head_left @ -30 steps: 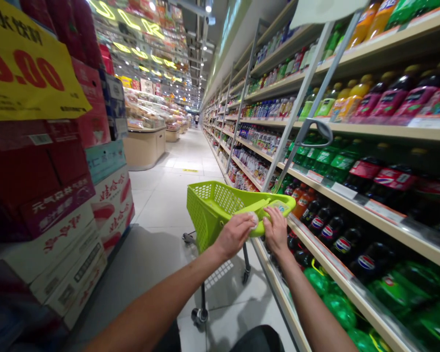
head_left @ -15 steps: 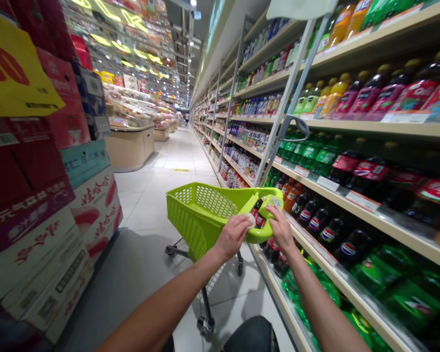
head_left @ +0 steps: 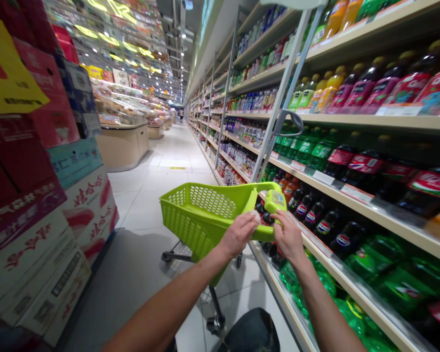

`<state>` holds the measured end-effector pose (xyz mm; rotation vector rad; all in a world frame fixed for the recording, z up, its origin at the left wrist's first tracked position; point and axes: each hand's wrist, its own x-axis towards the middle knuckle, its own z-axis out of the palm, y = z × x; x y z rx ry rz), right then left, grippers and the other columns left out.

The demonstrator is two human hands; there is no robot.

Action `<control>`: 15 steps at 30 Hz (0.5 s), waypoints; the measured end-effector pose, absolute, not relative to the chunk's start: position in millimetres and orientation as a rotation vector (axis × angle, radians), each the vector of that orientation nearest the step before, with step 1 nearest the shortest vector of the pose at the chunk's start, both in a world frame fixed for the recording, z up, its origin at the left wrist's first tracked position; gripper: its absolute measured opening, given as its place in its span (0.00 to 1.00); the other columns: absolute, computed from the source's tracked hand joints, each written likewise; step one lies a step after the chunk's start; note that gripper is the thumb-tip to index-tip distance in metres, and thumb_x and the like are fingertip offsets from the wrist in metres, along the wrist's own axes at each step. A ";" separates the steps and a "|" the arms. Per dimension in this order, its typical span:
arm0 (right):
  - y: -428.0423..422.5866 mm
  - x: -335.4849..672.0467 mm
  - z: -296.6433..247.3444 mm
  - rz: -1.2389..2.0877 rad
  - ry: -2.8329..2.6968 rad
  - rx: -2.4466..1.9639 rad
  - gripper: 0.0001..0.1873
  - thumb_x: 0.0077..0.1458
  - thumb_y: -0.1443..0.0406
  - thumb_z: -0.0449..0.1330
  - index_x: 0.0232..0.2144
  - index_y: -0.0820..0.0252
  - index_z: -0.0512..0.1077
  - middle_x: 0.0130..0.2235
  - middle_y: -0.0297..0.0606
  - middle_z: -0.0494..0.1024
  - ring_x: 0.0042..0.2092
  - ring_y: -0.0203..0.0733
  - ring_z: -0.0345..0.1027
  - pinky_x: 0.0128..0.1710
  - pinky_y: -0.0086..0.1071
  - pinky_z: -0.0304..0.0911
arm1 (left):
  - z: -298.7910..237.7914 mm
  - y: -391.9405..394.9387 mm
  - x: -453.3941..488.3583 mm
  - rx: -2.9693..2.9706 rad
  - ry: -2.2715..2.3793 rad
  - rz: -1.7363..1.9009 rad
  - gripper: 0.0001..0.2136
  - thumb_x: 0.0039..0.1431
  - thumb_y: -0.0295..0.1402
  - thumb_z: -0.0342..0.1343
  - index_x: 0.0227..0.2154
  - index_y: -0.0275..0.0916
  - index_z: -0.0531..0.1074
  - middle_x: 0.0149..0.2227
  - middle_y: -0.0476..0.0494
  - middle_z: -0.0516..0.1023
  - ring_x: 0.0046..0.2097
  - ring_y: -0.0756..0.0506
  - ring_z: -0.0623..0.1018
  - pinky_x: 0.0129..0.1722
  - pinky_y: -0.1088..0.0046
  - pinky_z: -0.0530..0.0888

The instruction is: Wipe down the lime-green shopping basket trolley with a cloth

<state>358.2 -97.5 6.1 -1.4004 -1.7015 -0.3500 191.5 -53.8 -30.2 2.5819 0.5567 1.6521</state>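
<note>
A lime-green plastic shopping cart (head_left: 190, 215) stands on the tiled aisle floor, its basket empty as far as I can see. My left hand (head_left: 239, 235) is closed over the cart's green handle (head_left: 269, 233), with a small white wad pressed under its fingers. My right hand (head_left: 289, 237) grips the same handle just to the right, beside the handle's raised end piece (head_left: 275, 199). Both forearms reach in from the bottom of the view.
Shelves of soft-drink bottles (head_left: 337, 230) run along the right, close to the cart. Stacked cartons (head_left: 40, 230) with a yellow price sign (head_left: 7, 78) line the left. The tiled aisle (head_left: 168, 166) stretches ahead past display counters (head_left: 122, 139). A distant person stands far down it.
The cart has swung a little to the left and its handle has come nearer the shelf edge. Both hands stayed on the handle; the view shifted rightward.
</note>
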 end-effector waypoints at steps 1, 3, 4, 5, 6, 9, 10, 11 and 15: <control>-98.2 354.5 8.6 -0.385 -1.692 -1.430 0.18 0.52 0.63 0.45 0.35 0.62 0.73 0.44 0.44 0.72 0.49 0.46 0.62 0.51 0.43 0.55 | -30.3 -54.4 194.6 2.606 0.527 1.651 0.11 0.59 0.27 0.43 0.42 0.37 0.67 0.47 0.38 0.70 0.53 0.45 0.65 0.51 0.62 0.67; -100.8 346.9 10.5 -0.431 -1.722 -1.480 0.18 0.54 0.62 0.45 0.37 0.62 0.72 0.46 0.43 0.72 0.50 0.47 0.61 0.51 0.44 0.53 | -37.7 -48.1 189.2 2.629 0.536 1.631 0.12 0.59 0.26 0.43 0.44 0.36 0.66 0.48 0.37 0.68 0.54 0.45 0.65 0.51 0.62 0.67; -102.3 344.3 9.7 -0.448 -1.748 -1.502 0.17 0.54 0.62 0.46 0.37 0.60 0.72 0.45 0.42 0.72 0.50 0.47 0.61 0.51 0.45 0.52 | -44.5 -41.9 181.5 2.623 0.583 1.623 0.12 0.58 0.26 0.43 0.44 0.36 0.66 0.49 0.36 0.68 0.54 0.45 0.65 0.51 0.62 0.67; -103.5 343.2 8.0 -0.470 -1.772 -1.521 0.16 0.54 0.62 0.46 0.36 0.59 0.72 0.45 0.40 0.73 0.50 0.47 0.60 0.52 0.47 0.49 | -52.4 -34.5 172.1 2.604 0.657 1.619 0.12 0.58 0.26 0.43 0.43 0.35 0.66 0.48 0.36 0.68 0.53 0.45 0.65 0.51 0.61 0.67; -104.3 343.5 5.8 -0.498 -1.790 -1.535 0.15 0.54 0.63 0.47 0.35 0.58 0.72 0.44 0.39 0.73 0.50 0.47 0.60 0.53 0.48 0.46 | -60.4 -26.9 162.4 2.568 0.759 1.625 0.12 0.58 0.26 0.43 0.43 0.35 0.67 0.48 0.36 0.68 0.52 0.45 0.66 0.50 0.61 0.68; -103.1 346.9 -0.6 -0.582 -1.798 -1.571 0.13 0.52 0.66 0.48 0.32 0.57 0.73 0.42 0.37 0.74 0.51 0.47 0.59 0.54 0.51 0.39 | -75.4 -12.2 147.1 2.493 0.984 1.636 0.12 0.57 0.25 0.43 0.41 0.36 0.68 0.46 0.36 0.70 0.50 0.44 0.68 0.49 0.58 0.69; -101.3 346.3 -2.0 -0.599 -1.793 -1.594 0.13 0.52 0.67 0.48 0.32 0.57 0.73 0.42 0.37 0.74 0.51 0.48 0.59 0.54 0.51 0.38 | -75.7 -11.7 149.9 2.505 0.988 1.629 0.12 0.57 0.25 0.43 0.41 0.36 0.68 0.46 0.36 0.70 0.50 0.44 0.68 0.49 0.58 0.69; -99.0 344.0 -3.1 -0.610 -1.791 -1.619 0.13 0.52 0.67 0.48 0.32 0.57 0.72 0.42 0.37 0.74 0.51 0.48 0.58 0.54 0.52 0.37 | -73.9 -13.4 156.7 2.533 0.958 1.621 0.12 0.57 0.25 0.43 0.42 0.36 0.68 0.47 0.36 0.70 0.51 0.44 0.68 0.49 0.58 0.69; -87.8 326.9 -8.0 -0.618 -1.847 -1.694 0.14 0.52 0.68 0.48 0.37 0.60 0.70 0.43 0.40 0.73 0.50 0.49 0.59 0.54 0.54 0.34 | -62.2 -24.2 196.7 2.684 0.704 1.597 0.13 0.58 0.25 0.44 0.45 0.34 0.66 0.49 0.36 0.69 0.54 0.44 0.64 0.52 0.60 0.66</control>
